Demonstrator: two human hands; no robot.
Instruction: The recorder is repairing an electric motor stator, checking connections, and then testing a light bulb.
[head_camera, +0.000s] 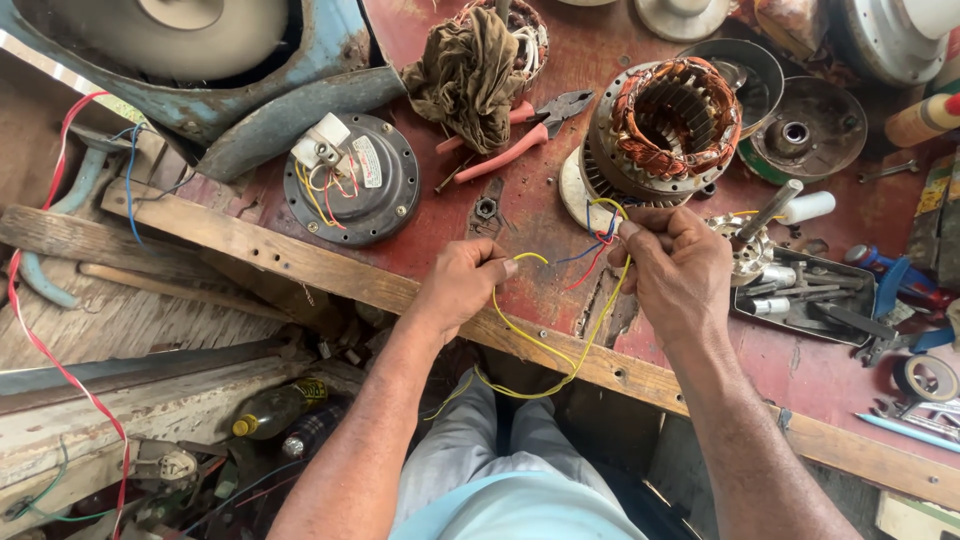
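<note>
Over at nine o'clock I see loose red and blue wires (60, 190) trailing across worn wooden planks (110, 250), and down at seven o'clock a couple of bottles (275, 410) lie among scrap. Moving right, at eleven o'clock a dark round motor cover (385, 205) sits on the red workbench (530, 215), with a white terminal block and yellow wires on top. Just beyond it, at twelve o'clock, a dirty rag (470, 75) is draped over a coil, and red-handled pliers (520, 140) lie beside it.

My left hand (455, 285) sits near the centre, just above the bench's wooden edge, fingers curled and pressed on one end of a yellow wire (545, 350). That wire loops down past the bench edge toward my lap at six o'clock, then climbs back up. My right hand (680, 270), at about two o'clock from the left, pinches the wire's upper end between thumb and fingertips, together with thin red and blue leads, just below the copper-wound motor core (675, 120) at one o'clock.

Further right, at three o'clock, a metal shaft (770, 210) rests beside a dark tray of small parts (810, 300), with tape and hand tools near the edge.
</note>
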